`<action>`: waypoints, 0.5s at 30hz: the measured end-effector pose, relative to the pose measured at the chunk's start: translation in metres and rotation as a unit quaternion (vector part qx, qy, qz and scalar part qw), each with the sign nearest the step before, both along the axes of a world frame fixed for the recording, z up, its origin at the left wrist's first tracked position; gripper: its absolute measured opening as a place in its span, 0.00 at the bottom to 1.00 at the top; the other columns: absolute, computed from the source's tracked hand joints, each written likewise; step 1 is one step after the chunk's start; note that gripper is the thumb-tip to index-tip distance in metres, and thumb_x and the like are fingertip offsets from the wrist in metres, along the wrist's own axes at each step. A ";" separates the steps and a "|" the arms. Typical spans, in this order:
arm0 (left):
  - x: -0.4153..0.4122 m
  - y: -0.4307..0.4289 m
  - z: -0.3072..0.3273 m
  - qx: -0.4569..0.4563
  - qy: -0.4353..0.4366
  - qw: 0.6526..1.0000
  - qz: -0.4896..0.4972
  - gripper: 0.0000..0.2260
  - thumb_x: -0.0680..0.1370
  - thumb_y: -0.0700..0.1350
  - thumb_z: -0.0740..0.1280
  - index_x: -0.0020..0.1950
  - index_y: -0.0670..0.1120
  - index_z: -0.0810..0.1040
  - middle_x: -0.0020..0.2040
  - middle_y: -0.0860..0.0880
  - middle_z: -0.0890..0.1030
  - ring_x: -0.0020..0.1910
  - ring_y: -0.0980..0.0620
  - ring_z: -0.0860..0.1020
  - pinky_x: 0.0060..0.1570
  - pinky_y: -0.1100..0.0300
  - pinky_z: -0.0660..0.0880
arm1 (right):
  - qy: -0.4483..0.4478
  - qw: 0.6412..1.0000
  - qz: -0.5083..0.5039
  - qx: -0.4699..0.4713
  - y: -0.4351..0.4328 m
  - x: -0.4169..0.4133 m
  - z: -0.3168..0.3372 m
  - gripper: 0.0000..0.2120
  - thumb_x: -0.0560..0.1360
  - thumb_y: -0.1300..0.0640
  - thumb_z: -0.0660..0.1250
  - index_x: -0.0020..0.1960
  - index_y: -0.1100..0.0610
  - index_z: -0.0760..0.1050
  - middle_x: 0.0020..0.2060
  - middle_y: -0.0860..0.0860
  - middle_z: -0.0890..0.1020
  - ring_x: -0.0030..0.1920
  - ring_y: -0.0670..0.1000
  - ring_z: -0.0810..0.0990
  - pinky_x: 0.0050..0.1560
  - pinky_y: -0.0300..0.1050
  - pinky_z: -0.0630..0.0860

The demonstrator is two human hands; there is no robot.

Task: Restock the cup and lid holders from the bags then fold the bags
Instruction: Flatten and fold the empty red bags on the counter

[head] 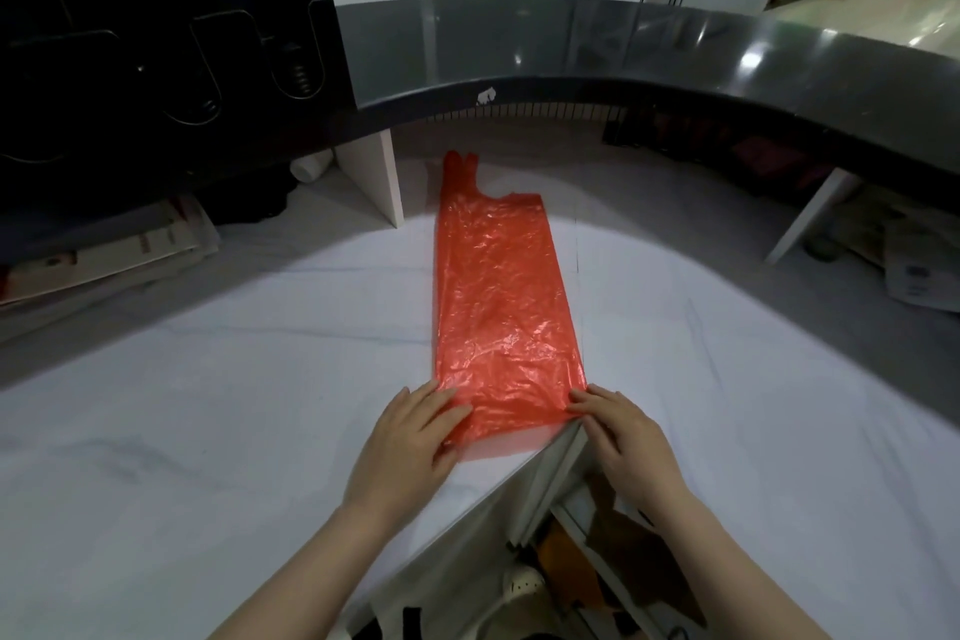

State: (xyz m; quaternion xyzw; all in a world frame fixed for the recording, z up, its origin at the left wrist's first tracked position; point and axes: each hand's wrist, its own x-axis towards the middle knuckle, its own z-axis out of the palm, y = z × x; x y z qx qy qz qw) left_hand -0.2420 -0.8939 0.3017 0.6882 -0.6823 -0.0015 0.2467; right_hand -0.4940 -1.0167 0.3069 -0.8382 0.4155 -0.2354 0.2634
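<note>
Keep to the white tabletop (208,431), with the red plastic bag (498,301) laid flat there as a long narrow strip, handles at the far end, near end at the tabletop's front corner. Pin that near end with the left grip (410,437), released and flat-fingered on the left corner, and the right grip (628,442), likewise released, fingertips pressing the right corner, nothing grasped by either. Likely best next: smooth trapped air toward the handles, then lift both near corners together and fold away squarely, to avoid skewing or slipping of the thin film.
</note>
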 end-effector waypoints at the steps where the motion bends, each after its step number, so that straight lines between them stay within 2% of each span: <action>1: 0.001 0.001 -0.001 -0.014 0.001 1.000 0.008 0.19 0.68 0.42 0.76 0.58 0.50 0.81 0.58 0.53 0.81 0.60 0.52 0.75 0.64 0.49 0.70 | -0.005 1.000 -0.009 -0.001 0.000 -0.001 0.000 0.11 0.77 0.60 0.65 0.55 0.49 0.82 0.58 0.36 0.76 0.63 0.41 0.71 0.63 0.35 0.63; 3: 0.002 0.002 -0.002 -0.024 0.016 0.999 0.029 0.19 0.65 0.36 0.77 0.53 0.50 0.83 0.51 0.55 0.83 0.51 0.54 0.80 0.57 0.56 0.72 | -0.015 1.000 -0.023 -0.003 0.000 -0.001 0.001 0.10 0.76 0.60 0.66 0.53 0.50 0.82 0.54 0.34 0.76 0.60 0.40 0.72 0.58 0.29 0.63; 5: 0.004 0.004 -0.001 -0.025 0.033 0.998 0.049 0.16 0.67 0.36 0.76 0.51 0.50 0.84 0.48 0.56 0.84 0.47 0.54 0.82 0.54 0.59 0.71 | -0.014 0.999 -0.035 -0.009 0.000 -0.001 0.001 0.10 0.75 0.60 0.68 0.54 0.51 0.82 0.51 0.34 0.76 0.57 0.42 0.74 0.55 0.27 0.64; 9: 0.004 0.003 0.004 -0.017 0.133 0.986 0.095 0.10 0.71 0.38 0.73 0.48 0.51 0.85 0.42 0.58 0.84 0.41 0.58 0.80 0.47 0.60 0.76 | -0.029 0.998 -0.052 -0.004 -0.001 0.001 0.004 0.06 0.74 0.59 0.71 0.49 0.50 0.82 0.46 0.33 0.76 0.51 0.43 0.76 0.50 0.28 0.66; 12: 0.004 -0.002 0.007 0.010 0.219 0.961 0.171 0.04 0.73 0.44 0.72 0.46 0.52 0.85 0.38 0.64 0.79 0.39 0.63 0.77 0.42 0.63 0.74 | -0.003 1.000 -0.021 0.014 -0.007 0.000 0.005 0.10 0.69 0.51 0.75 0.49 0.46 0.79 0.45 0.32 0.74 0.51 0.38 0.72 0.49 0.29 0.65; 15: 0.004 -0.005 0.005 0.026 0.227 0.954 0.194 0.04 0.75 0.48 0.70 0.47 0.51 0.85 0.38 0.61 0.79 0.39 0.60 0.77 0.42 0.63 0.73 | 0.039 0.998 -0.043 0.020 -0.011 0.005 0.000 0.04 0.72 0.53 0.72 0.46 0.52 0.81 0.41 0.38 0.73 0.49 0.43 0.71 0.45 0.29 0.64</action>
